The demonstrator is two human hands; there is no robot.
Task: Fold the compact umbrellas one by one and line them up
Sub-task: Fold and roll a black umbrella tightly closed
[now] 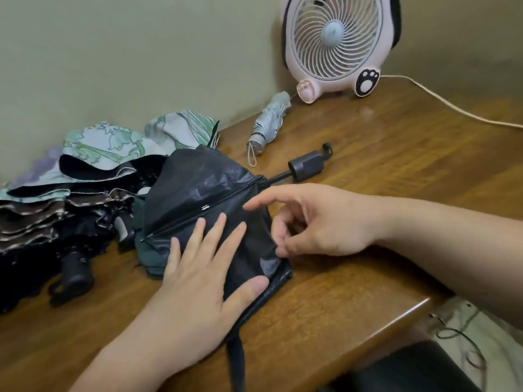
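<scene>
- Pressing black umbrella (203, 188) flat with left hand (198, 284), fingers spread, near table (396, 154) front edge.
- Pinching its edge with right hand (319, 222), thumb against curled fingers, forefinger extended.

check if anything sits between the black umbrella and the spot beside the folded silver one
Nothing visible does. Only bare table lies between the black umbrella and the silver umbrella, apart from the black one's own handle. The fan stands behind the silver umbrella, off the path.
</scene>
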